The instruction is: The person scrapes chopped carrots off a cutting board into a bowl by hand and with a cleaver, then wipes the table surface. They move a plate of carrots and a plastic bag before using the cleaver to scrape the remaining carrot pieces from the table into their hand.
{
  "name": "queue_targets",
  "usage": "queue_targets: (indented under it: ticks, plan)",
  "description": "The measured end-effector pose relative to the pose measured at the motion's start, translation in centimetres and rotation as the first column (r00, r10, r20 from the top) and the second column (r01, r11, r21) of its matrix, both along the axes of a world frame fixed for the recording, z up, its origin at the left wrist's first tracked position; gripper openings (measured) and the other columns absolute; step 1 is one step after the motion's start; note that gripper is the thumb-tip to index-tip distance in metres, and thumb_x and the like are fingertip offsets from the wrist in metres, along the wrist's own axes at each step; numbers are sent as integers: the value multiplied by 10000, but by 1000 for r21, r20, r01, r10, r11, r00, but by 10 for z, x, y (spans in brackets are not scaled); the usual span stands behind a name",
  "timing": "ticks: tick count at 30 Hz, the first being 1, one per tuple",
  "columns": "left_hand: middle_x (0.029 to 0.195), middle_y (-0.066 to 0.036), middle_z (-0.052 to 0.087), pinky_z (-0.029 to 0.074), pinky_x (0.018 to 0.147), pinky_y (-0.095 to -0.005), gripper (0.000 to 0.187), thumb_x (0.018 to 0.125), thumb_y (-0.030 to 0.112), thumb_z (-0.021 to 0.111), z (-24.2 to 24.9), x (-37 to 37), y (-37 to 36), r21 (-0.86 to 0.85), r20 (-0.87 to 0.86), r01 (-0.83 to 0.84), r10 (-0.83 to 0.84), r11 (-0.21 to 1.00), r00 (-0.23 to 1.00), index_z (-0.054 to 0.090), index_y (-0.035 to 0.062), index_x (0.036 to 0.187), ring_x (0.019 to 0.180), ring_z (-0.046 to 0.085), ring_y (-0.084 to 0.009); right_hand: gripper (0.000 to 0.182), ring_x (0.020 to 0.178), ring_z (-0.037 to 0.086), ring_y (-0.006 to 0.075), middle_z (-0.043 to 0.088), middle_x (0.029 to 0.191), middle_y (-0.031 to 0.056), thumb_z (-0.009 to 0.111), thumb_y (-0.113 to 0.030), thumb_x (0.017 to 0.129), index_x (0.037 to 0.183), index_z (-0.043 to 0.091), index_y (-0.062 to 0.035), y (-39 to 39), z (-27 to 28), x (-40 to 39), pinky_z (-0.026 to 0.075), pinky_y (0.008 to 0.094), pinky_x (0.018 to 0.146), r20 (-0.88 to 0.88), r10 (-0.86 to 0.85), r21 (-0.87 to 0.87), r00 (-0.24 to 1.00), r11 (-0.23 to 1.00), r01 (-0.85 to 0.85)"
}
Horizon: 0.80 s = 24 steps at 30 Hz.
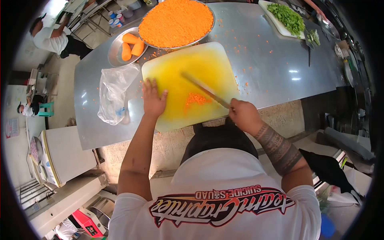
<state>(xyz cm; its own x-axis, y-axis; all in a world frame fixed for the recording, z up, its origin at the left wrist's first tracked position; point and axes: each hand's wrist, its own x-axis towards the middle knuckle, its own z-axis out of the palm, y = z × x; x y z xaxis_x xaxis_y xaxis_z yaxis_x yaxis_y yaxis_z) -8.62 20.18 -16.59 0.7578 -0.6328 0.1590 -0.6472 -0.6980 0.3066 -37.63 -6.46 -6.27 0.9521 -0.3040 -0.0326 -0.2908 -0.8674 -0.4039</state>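
Note:
My left hand (154, 99) lies flat with spread fingers on the left edge of a stained cutting board (168, 74). In my right hand (245, 115) is the handle of a kitchen knife (205, 89), its blade slanting up and left over the board, slightly blurred. Just below the blade sits a small heap of chopped carrot (196, 99). Beyond the board, a large round tray (213, 24) is piled with chopped carrot. Several peeled carrot pieces (138, 47) rest in a metal bowl (113, 52) to its left.
A clear plastic bag (113, 94) lies left of the board on the steel table (280, 76). Chopped greens (286, 18) cover a white board at the far right, with another knife (309, 56) nearby. Another person (50, 40) stands at the upper left; another person's hand (321, 14) shows at the upper right.

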Motion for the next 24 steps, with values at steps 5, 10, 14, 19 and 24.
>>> queue_targets:
  ticks: [5, 10, 14, 19, 24]
  plan:
    - [1692, -331, 250, 149, 1314, -550, 1010, 989, 630, 596, 7, -51, -50, 47, -52, 470, -468, 881, 882, 260, -72, 1634, 1597, 212, -468, 55, 575, 597, 140, 615, 731, 39, 627, -78, 992, 1021, 629, -32, -23, 2, -74, 525, 333, 532, -215, -529, 716, 821, 486, 501]
    - [1665, -347, 293, 192, 1301, -548, 991, 973, 567, 661, 27, -83, -73, -117, -218, 667, -674, 736, 705, 286, -93, 1610, 1582, 251, -477, 65, 564, 574, 112, 609, 751, 19, 615, -75, 1005, 1047, 629, -28, -27, -44, -115, 505, 294, 519, -302, -627, 818, 718, 216, 533]
    - [1658, -360, 291, 209, 1286, -568, 961, 979, 524, 679, 19, -80, -38, -213, -128, 455, -486, 865, 865, 297, -101, 1601, 1567, 271, -495, 94, 558, 571, 113, 601, 746, 21, 618, -66, 1001, 1083, 629, -21, -22, -58, -92, 505, 293, 517, -290, -625, 840, 725, 196, 505]
    - [1641, -388, 298, 198, 1277, -602, 972, 968, 538, 687, 3, -103, 3, -211, -94, 137, -160, 968, 983, 312, -108, 1589, 1558, 271, -520, 133, 554, 587, 119, 612, 750, 23, 614, -91, 1008, 1114, 634, -14, 7, -60, -50, 519, 297, 519, -290, -548, 863, 785, 204, 462]
    - [1619, -416, 309, 199, 1274, -610, 1047, 946, 622, 675, 8, -115, -6, -227, -97, 106, -130, 968, 987, 308, -125, 1581, 1552, 277, -531, 181, 552, 616, 124, 643, 762, 41, 627, -122, 1004, 1133, 625, 4, 58, -53, 0, 542, 297, 528, -337, -342, 808, 877, 373, 456]
